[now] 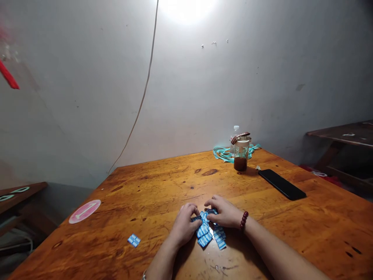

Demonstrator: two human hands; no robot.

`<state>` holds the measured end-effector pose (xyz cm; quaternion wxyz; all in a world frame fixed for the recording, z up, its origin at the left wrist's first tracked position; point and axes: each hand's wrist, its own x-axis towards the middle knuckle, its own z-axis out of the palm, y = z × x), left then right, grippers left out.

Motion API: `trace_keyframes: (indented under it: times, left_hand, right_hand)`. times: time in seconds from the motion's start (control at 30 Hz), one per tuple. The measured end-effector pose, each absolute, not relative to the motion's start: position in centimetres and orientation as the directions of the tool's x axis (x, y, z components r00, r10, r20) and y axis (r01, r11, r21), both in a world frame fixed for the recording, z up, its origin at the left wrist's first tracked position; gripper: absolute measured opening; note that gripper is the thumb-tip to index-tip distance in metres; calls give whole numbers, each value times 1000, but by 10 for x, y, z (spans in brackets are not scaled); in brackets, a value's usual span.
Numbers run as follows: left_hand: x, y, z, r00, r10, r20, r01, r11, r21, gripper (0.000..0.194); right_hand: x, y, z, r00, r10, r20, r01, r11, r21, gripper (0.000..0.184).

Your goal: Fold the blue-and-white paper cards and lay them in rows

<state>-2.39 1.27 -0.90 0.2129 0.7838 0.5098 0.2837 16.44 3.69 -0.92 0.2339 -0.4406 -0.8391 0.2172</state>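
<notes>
Left grip (184,226) and right grip (224,212) are clamped together on the blue blister strips (206,234), piled near the front of the table (163,186). From here, I'd worry that too hard a pinch could buckle the foil, or that a slipping finger could send a strip skidding toward the loose blister piece (134,240) and over the edge.
</notes>
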Motion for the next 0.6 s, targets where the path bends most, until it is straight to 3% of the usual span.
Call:
trace_keyframes:
  times: [0.17,0.3,0.43,0.5,0.6]
  left_hand:
    - [-24,16,-12,278,942,189,657,-330,678,5]
    - [-24,17,-13,247,945,212,650,-324,688,12]
    - [-25,17,-9,201,937,286,735,-337,588,23]
    - [-28,14,-5,222,939,262,784,-332,524,26]
    - [-35,9,1,325,933,153,801,-358,480,44]
  right_hand:
    - [153,38,-19,-471,858,205,635,492,-596,10]
    - [154,43,-18,-466,871,154,592,436,-678,20]
    - [160,46,-15,-437,888,141,607,407,-682,23]
    - [166,46,-12,-398,904,156,638,395,-661,18]
    - [181,44,-5,-374,921,108,719,362,-593,39]
